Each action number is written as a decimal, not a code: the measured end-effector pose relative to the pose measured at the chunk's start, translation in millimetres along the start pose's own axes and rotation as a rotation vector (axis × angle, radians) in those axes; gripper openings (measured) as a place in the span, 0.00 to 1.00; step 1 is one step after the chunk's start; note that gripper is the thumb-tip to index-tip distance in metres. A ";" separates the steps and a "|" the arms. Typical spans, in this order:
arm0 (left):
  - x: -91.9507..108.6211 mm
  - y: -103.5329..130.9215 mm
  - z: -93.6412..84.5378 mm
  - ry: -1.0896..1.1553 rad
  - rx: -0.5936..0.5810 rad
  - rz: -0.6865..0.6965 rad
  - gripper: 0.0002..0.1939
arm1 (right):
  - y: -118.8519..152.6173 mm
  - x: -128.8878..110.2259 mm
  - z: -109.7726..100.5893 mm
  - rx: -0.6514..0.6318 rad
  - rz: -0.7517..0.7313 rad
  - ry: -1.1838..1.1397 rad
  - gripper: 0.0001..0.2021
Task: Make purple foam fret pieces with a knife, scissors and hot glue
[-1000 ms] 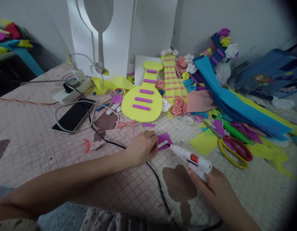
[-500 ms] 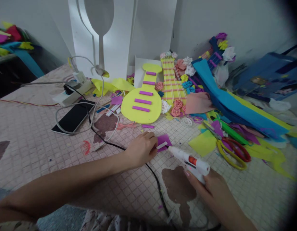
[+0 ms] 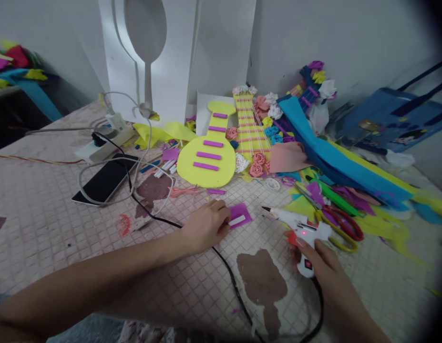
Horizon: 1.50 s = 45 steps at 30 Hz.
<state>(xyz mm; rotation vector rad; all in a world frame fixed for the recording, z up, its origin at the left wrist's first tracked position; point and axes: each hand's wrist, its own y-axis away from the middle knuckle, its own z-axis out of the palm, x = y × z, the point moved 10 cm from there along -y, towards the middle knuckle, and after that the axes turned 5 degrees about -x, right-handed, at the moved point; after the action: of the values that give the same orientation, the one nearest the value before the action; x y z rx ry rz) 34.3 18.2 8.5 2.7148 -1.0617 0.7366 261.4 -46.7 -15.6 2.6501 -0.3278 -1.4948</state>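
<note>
**Five bars on the yellow guitar cutout, a white strip still bare**

The yellow guitar cutout (image 3: 204, 180) lies on the table (image 3: 163, 276) beyond the hands, with five purple bars (image 3: 208, 156) across its neck and body. A loose purple bar (image 3: 216, 192) sits just below it, apart from the row. Nearer, a white strip (image 3: 237, 220) lies on a purple rectangle (image 3: 244, 211), its upper face uncovered. The left hand (image 3: 206, 226) is at the rectangle's left edge, fingers bunched narrow; whether they pinch or just press it, I cannot tell. The right hand (image 3: 328, 269) is wrapped around a white glue gun (image 3: 312, 232), nozzle clear of the rectangle (a small red light shows on its side). More white sticks (image 3: 165, 167) lie beside the cutout, unwrapped. Whether any glue is on the strip cannot be seen.
</note>
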 end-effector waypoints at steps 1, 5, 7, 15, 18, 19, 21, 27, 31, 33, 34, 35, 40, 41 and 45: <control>0.1 -0.1 0.0 -0.004 -0.003 -0.001 0.03 | -1.5 2.7 -0.1 -0.010 0.027 -0.081 0.17; 0.0 -0.4 1.5 -0.015 -0.021 -0.003 0.03 | -6.0 9.9 1.4 -0.043 0.126 -0.315 0.13; -0.6 -0.5 2.1 -0.014 -0.025 -0.005 0.03 | -7.8 8.0 0.7 -0.050 0.119 -0.336 0.13; -2.7 0.2 1.2 0.036 -0.022 -0.028 0.07 | -16.6 -1.8 -17.0 0.135 -0.058 0.157 0.18; -3.6 0.9 0.5 0.065 -0.021 -0.036 0.09 | -21.7 -14.9 -17.0 0.231 -0.220 0.336 0.18; -4.8 1.1 0.5 0.079 -0.018 -0.043 0.09 | -23.2 -20.0 -13.1 0.222 -0.283 0.374 0.18; -7.6 1.6 1.0 0.102 -0.008 -0.054 0.11 | -25.2 -26.3 -3.9 0.152 -0.368 0.414 0.18; -16.2 2.8 2.6 0.146 0.019 -0.073 0.14 | -20.4 -19.1 -9.4 0.012 -0.325 0.384 0.18; -20.0 3.3 0.8 0.185 0.038 -0.089 0.14 | -23.0 -8.5 -16.5 -0.095 -0.257 0.292 0.18; -21.1 2.7 0.5 0.188 0.034 -0.100 0.13 | -26.6 -4.9 -18.6 -0.119 -0.218 0.314 0.15; -21.5 2.2 0.5 0.187 0.029 -0.108 0.12 | -28.1 -4.4 -19.2 -0.124 -0.207 0.338 0.14; -21.5 1.7 0.4 0.186 0.023 -0.116 0.12 | -29.1 -4.9 -18.9 -0.129 -0.205 0.362 0.13; -15.7 -0.4 0.7 0.149 -0.018 -0.112 0.09 | -28.4 -10.9 -16.7 -0.105 -0.222 0.433 0.12; -14.7 -0.6 0.7 0.135 -0.020 -0.112 0.08 | -27.9 -12.0 -16.2 -0.097 -0.228 0.443 0.13; -13.3 -1.4 2.2 0.089 -0.020 -0.141 0.08 | -28.3 -14.9 -15.2 -0.064 -0.267 0.462 0.14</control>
<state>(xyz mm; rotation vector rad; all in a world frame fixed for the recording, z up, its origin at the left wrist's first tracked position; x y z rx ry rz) 27.7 26.6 0.2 2.6784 -0.8442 0.8102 271.0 -16.3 -0.2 2.9610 0.1099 -0.8700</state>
